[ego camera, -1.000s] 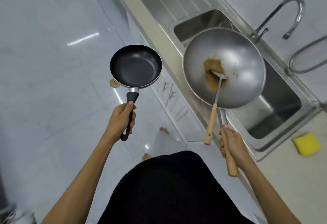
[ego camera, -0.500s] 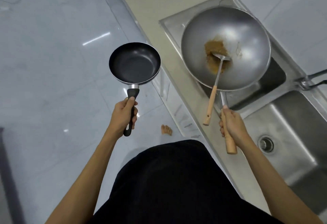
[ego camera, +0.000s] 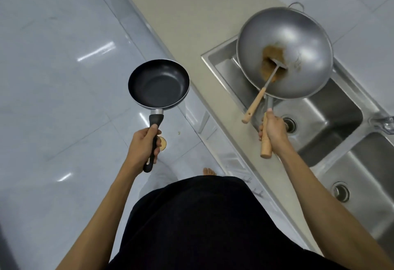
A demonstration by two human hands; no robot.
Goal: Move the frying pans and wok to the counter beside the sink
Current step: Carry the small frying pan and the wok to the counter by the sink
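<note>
Nearest, the left hand (ego camera: 144,149) has its fingers wrapped round the black handle of a small non-stick frying pan (ego camera: 158,84), which hangs level over the floor tiles, clear of the worktop's front edge. The right hand (ego camera: 274,134) is closed on the wooden handle of a steel wok (ego camera: 284,53), held over the near basin of the double sink (ego camera: 332,120) and reaching toward the bare worktop (ego camera: 191,14) beyond the sink's far edge.

Risks, as I judge them: a wooden-handled spatula (ego camera: 259,97) lies loose in the wok, its handle overhanging the rim, so any tilt could slide it into the basin. The brown residue (ego camera: 273,60) could spill the same way. One-handed, the wok may dip, or clip the sink edge when set down.

No brand, label or writing is legible anywhere.
</note>
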